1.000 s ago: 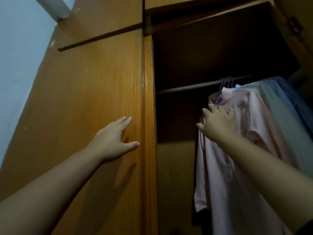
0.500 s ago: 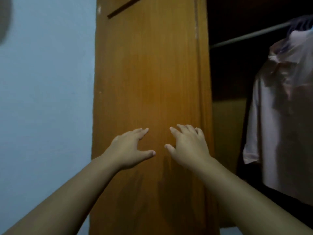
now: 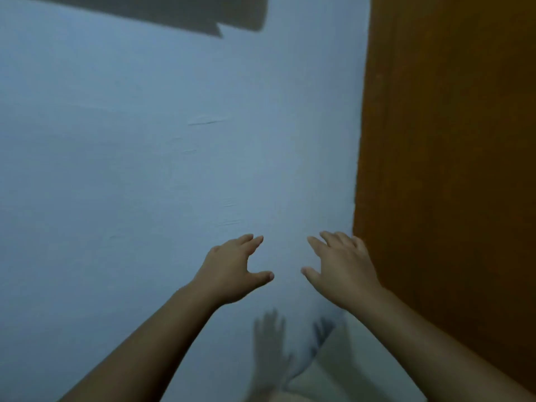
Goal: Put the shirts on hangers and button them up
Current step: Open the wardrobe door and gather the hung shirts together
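Observation:
No shirt or hanger is in view. My left hand (image 3: 233,271) and my right hand (image 3: 340,271) are both held out in front of me before a pale blue wall, fingers spread and relaxed, holding nothing. They hover side by side, a small gap between the thumbs. My right hand is just left of the wooden wardrobe's side.
The orange-brown wardrobe side panel (image 3: 449,169) fills the right of the view. A pale blue wall (image 3: 145,155) covers the left and middle. A pale cream surface (image 3: 324,372) shows at the bottom under my arms, with the hands' shadows on the wall.
The view has swung left, away from the open wardrobe and the hanging pink shirt. My right hand has let go of the shirt and come beside my left hand.

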Demonstrator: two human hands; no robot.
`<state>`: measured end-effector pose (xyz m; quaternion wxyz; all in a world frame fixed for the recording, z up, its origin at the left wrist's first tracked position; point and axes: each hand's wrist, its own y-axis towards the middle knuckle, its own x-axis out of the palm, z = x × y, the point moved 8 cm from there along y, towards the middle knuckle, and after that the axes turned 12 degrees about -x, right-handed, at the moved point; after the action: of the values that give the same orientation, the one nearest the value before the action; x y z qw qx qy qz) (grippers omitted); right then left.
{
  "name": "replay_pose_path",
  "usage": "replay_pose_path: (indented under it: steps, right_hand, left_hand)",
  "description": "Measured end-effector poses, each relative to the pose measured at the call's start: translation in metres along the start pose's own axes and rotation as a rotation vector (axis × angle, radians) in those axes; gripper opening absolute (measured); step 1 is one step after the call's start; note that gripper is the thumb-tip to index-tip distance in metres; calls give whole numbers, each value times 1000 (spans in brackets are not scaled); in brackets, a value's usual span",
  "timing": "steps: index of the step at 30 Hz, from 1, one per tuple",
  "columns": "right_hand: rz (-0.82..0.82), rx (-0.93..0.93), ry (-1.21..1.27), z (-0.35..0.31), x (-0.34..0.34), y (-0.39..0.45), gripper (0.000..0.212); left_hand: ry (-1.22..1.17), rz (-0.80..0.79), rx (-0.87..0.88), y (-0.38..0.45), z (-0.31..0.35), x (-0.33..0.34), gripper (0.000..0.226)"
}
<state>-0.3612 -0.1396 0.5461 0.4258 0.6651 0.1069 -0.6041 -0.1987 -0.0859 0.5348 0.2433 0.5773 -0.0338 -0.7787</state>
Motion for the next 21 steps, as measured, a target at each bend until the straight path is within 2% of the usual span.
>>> replay_pose_path:
  steps: [9,10,11,14,21]
  right_hand:
    - [-119,-395,292,-285,97,46,65]
    - [-123,-425,311,-298,102,45,65]
    - [-146,-531,355,-369,110,47,65]
    - [-162,-615,371,-415,119,42,65]
    - [-231,-935,470,-580,153,31,62]
  left_hand:
    - [125,14,-454,-138,-276,-50,83]
    - [132,20,-491,-144,-289,-52,83]
    - [145,31,-618,-188,-342,-71,84]
    - [139,52,-671,-220,-384,-76,86]
    - [24,97,-1022,-336,-495,-92,79]
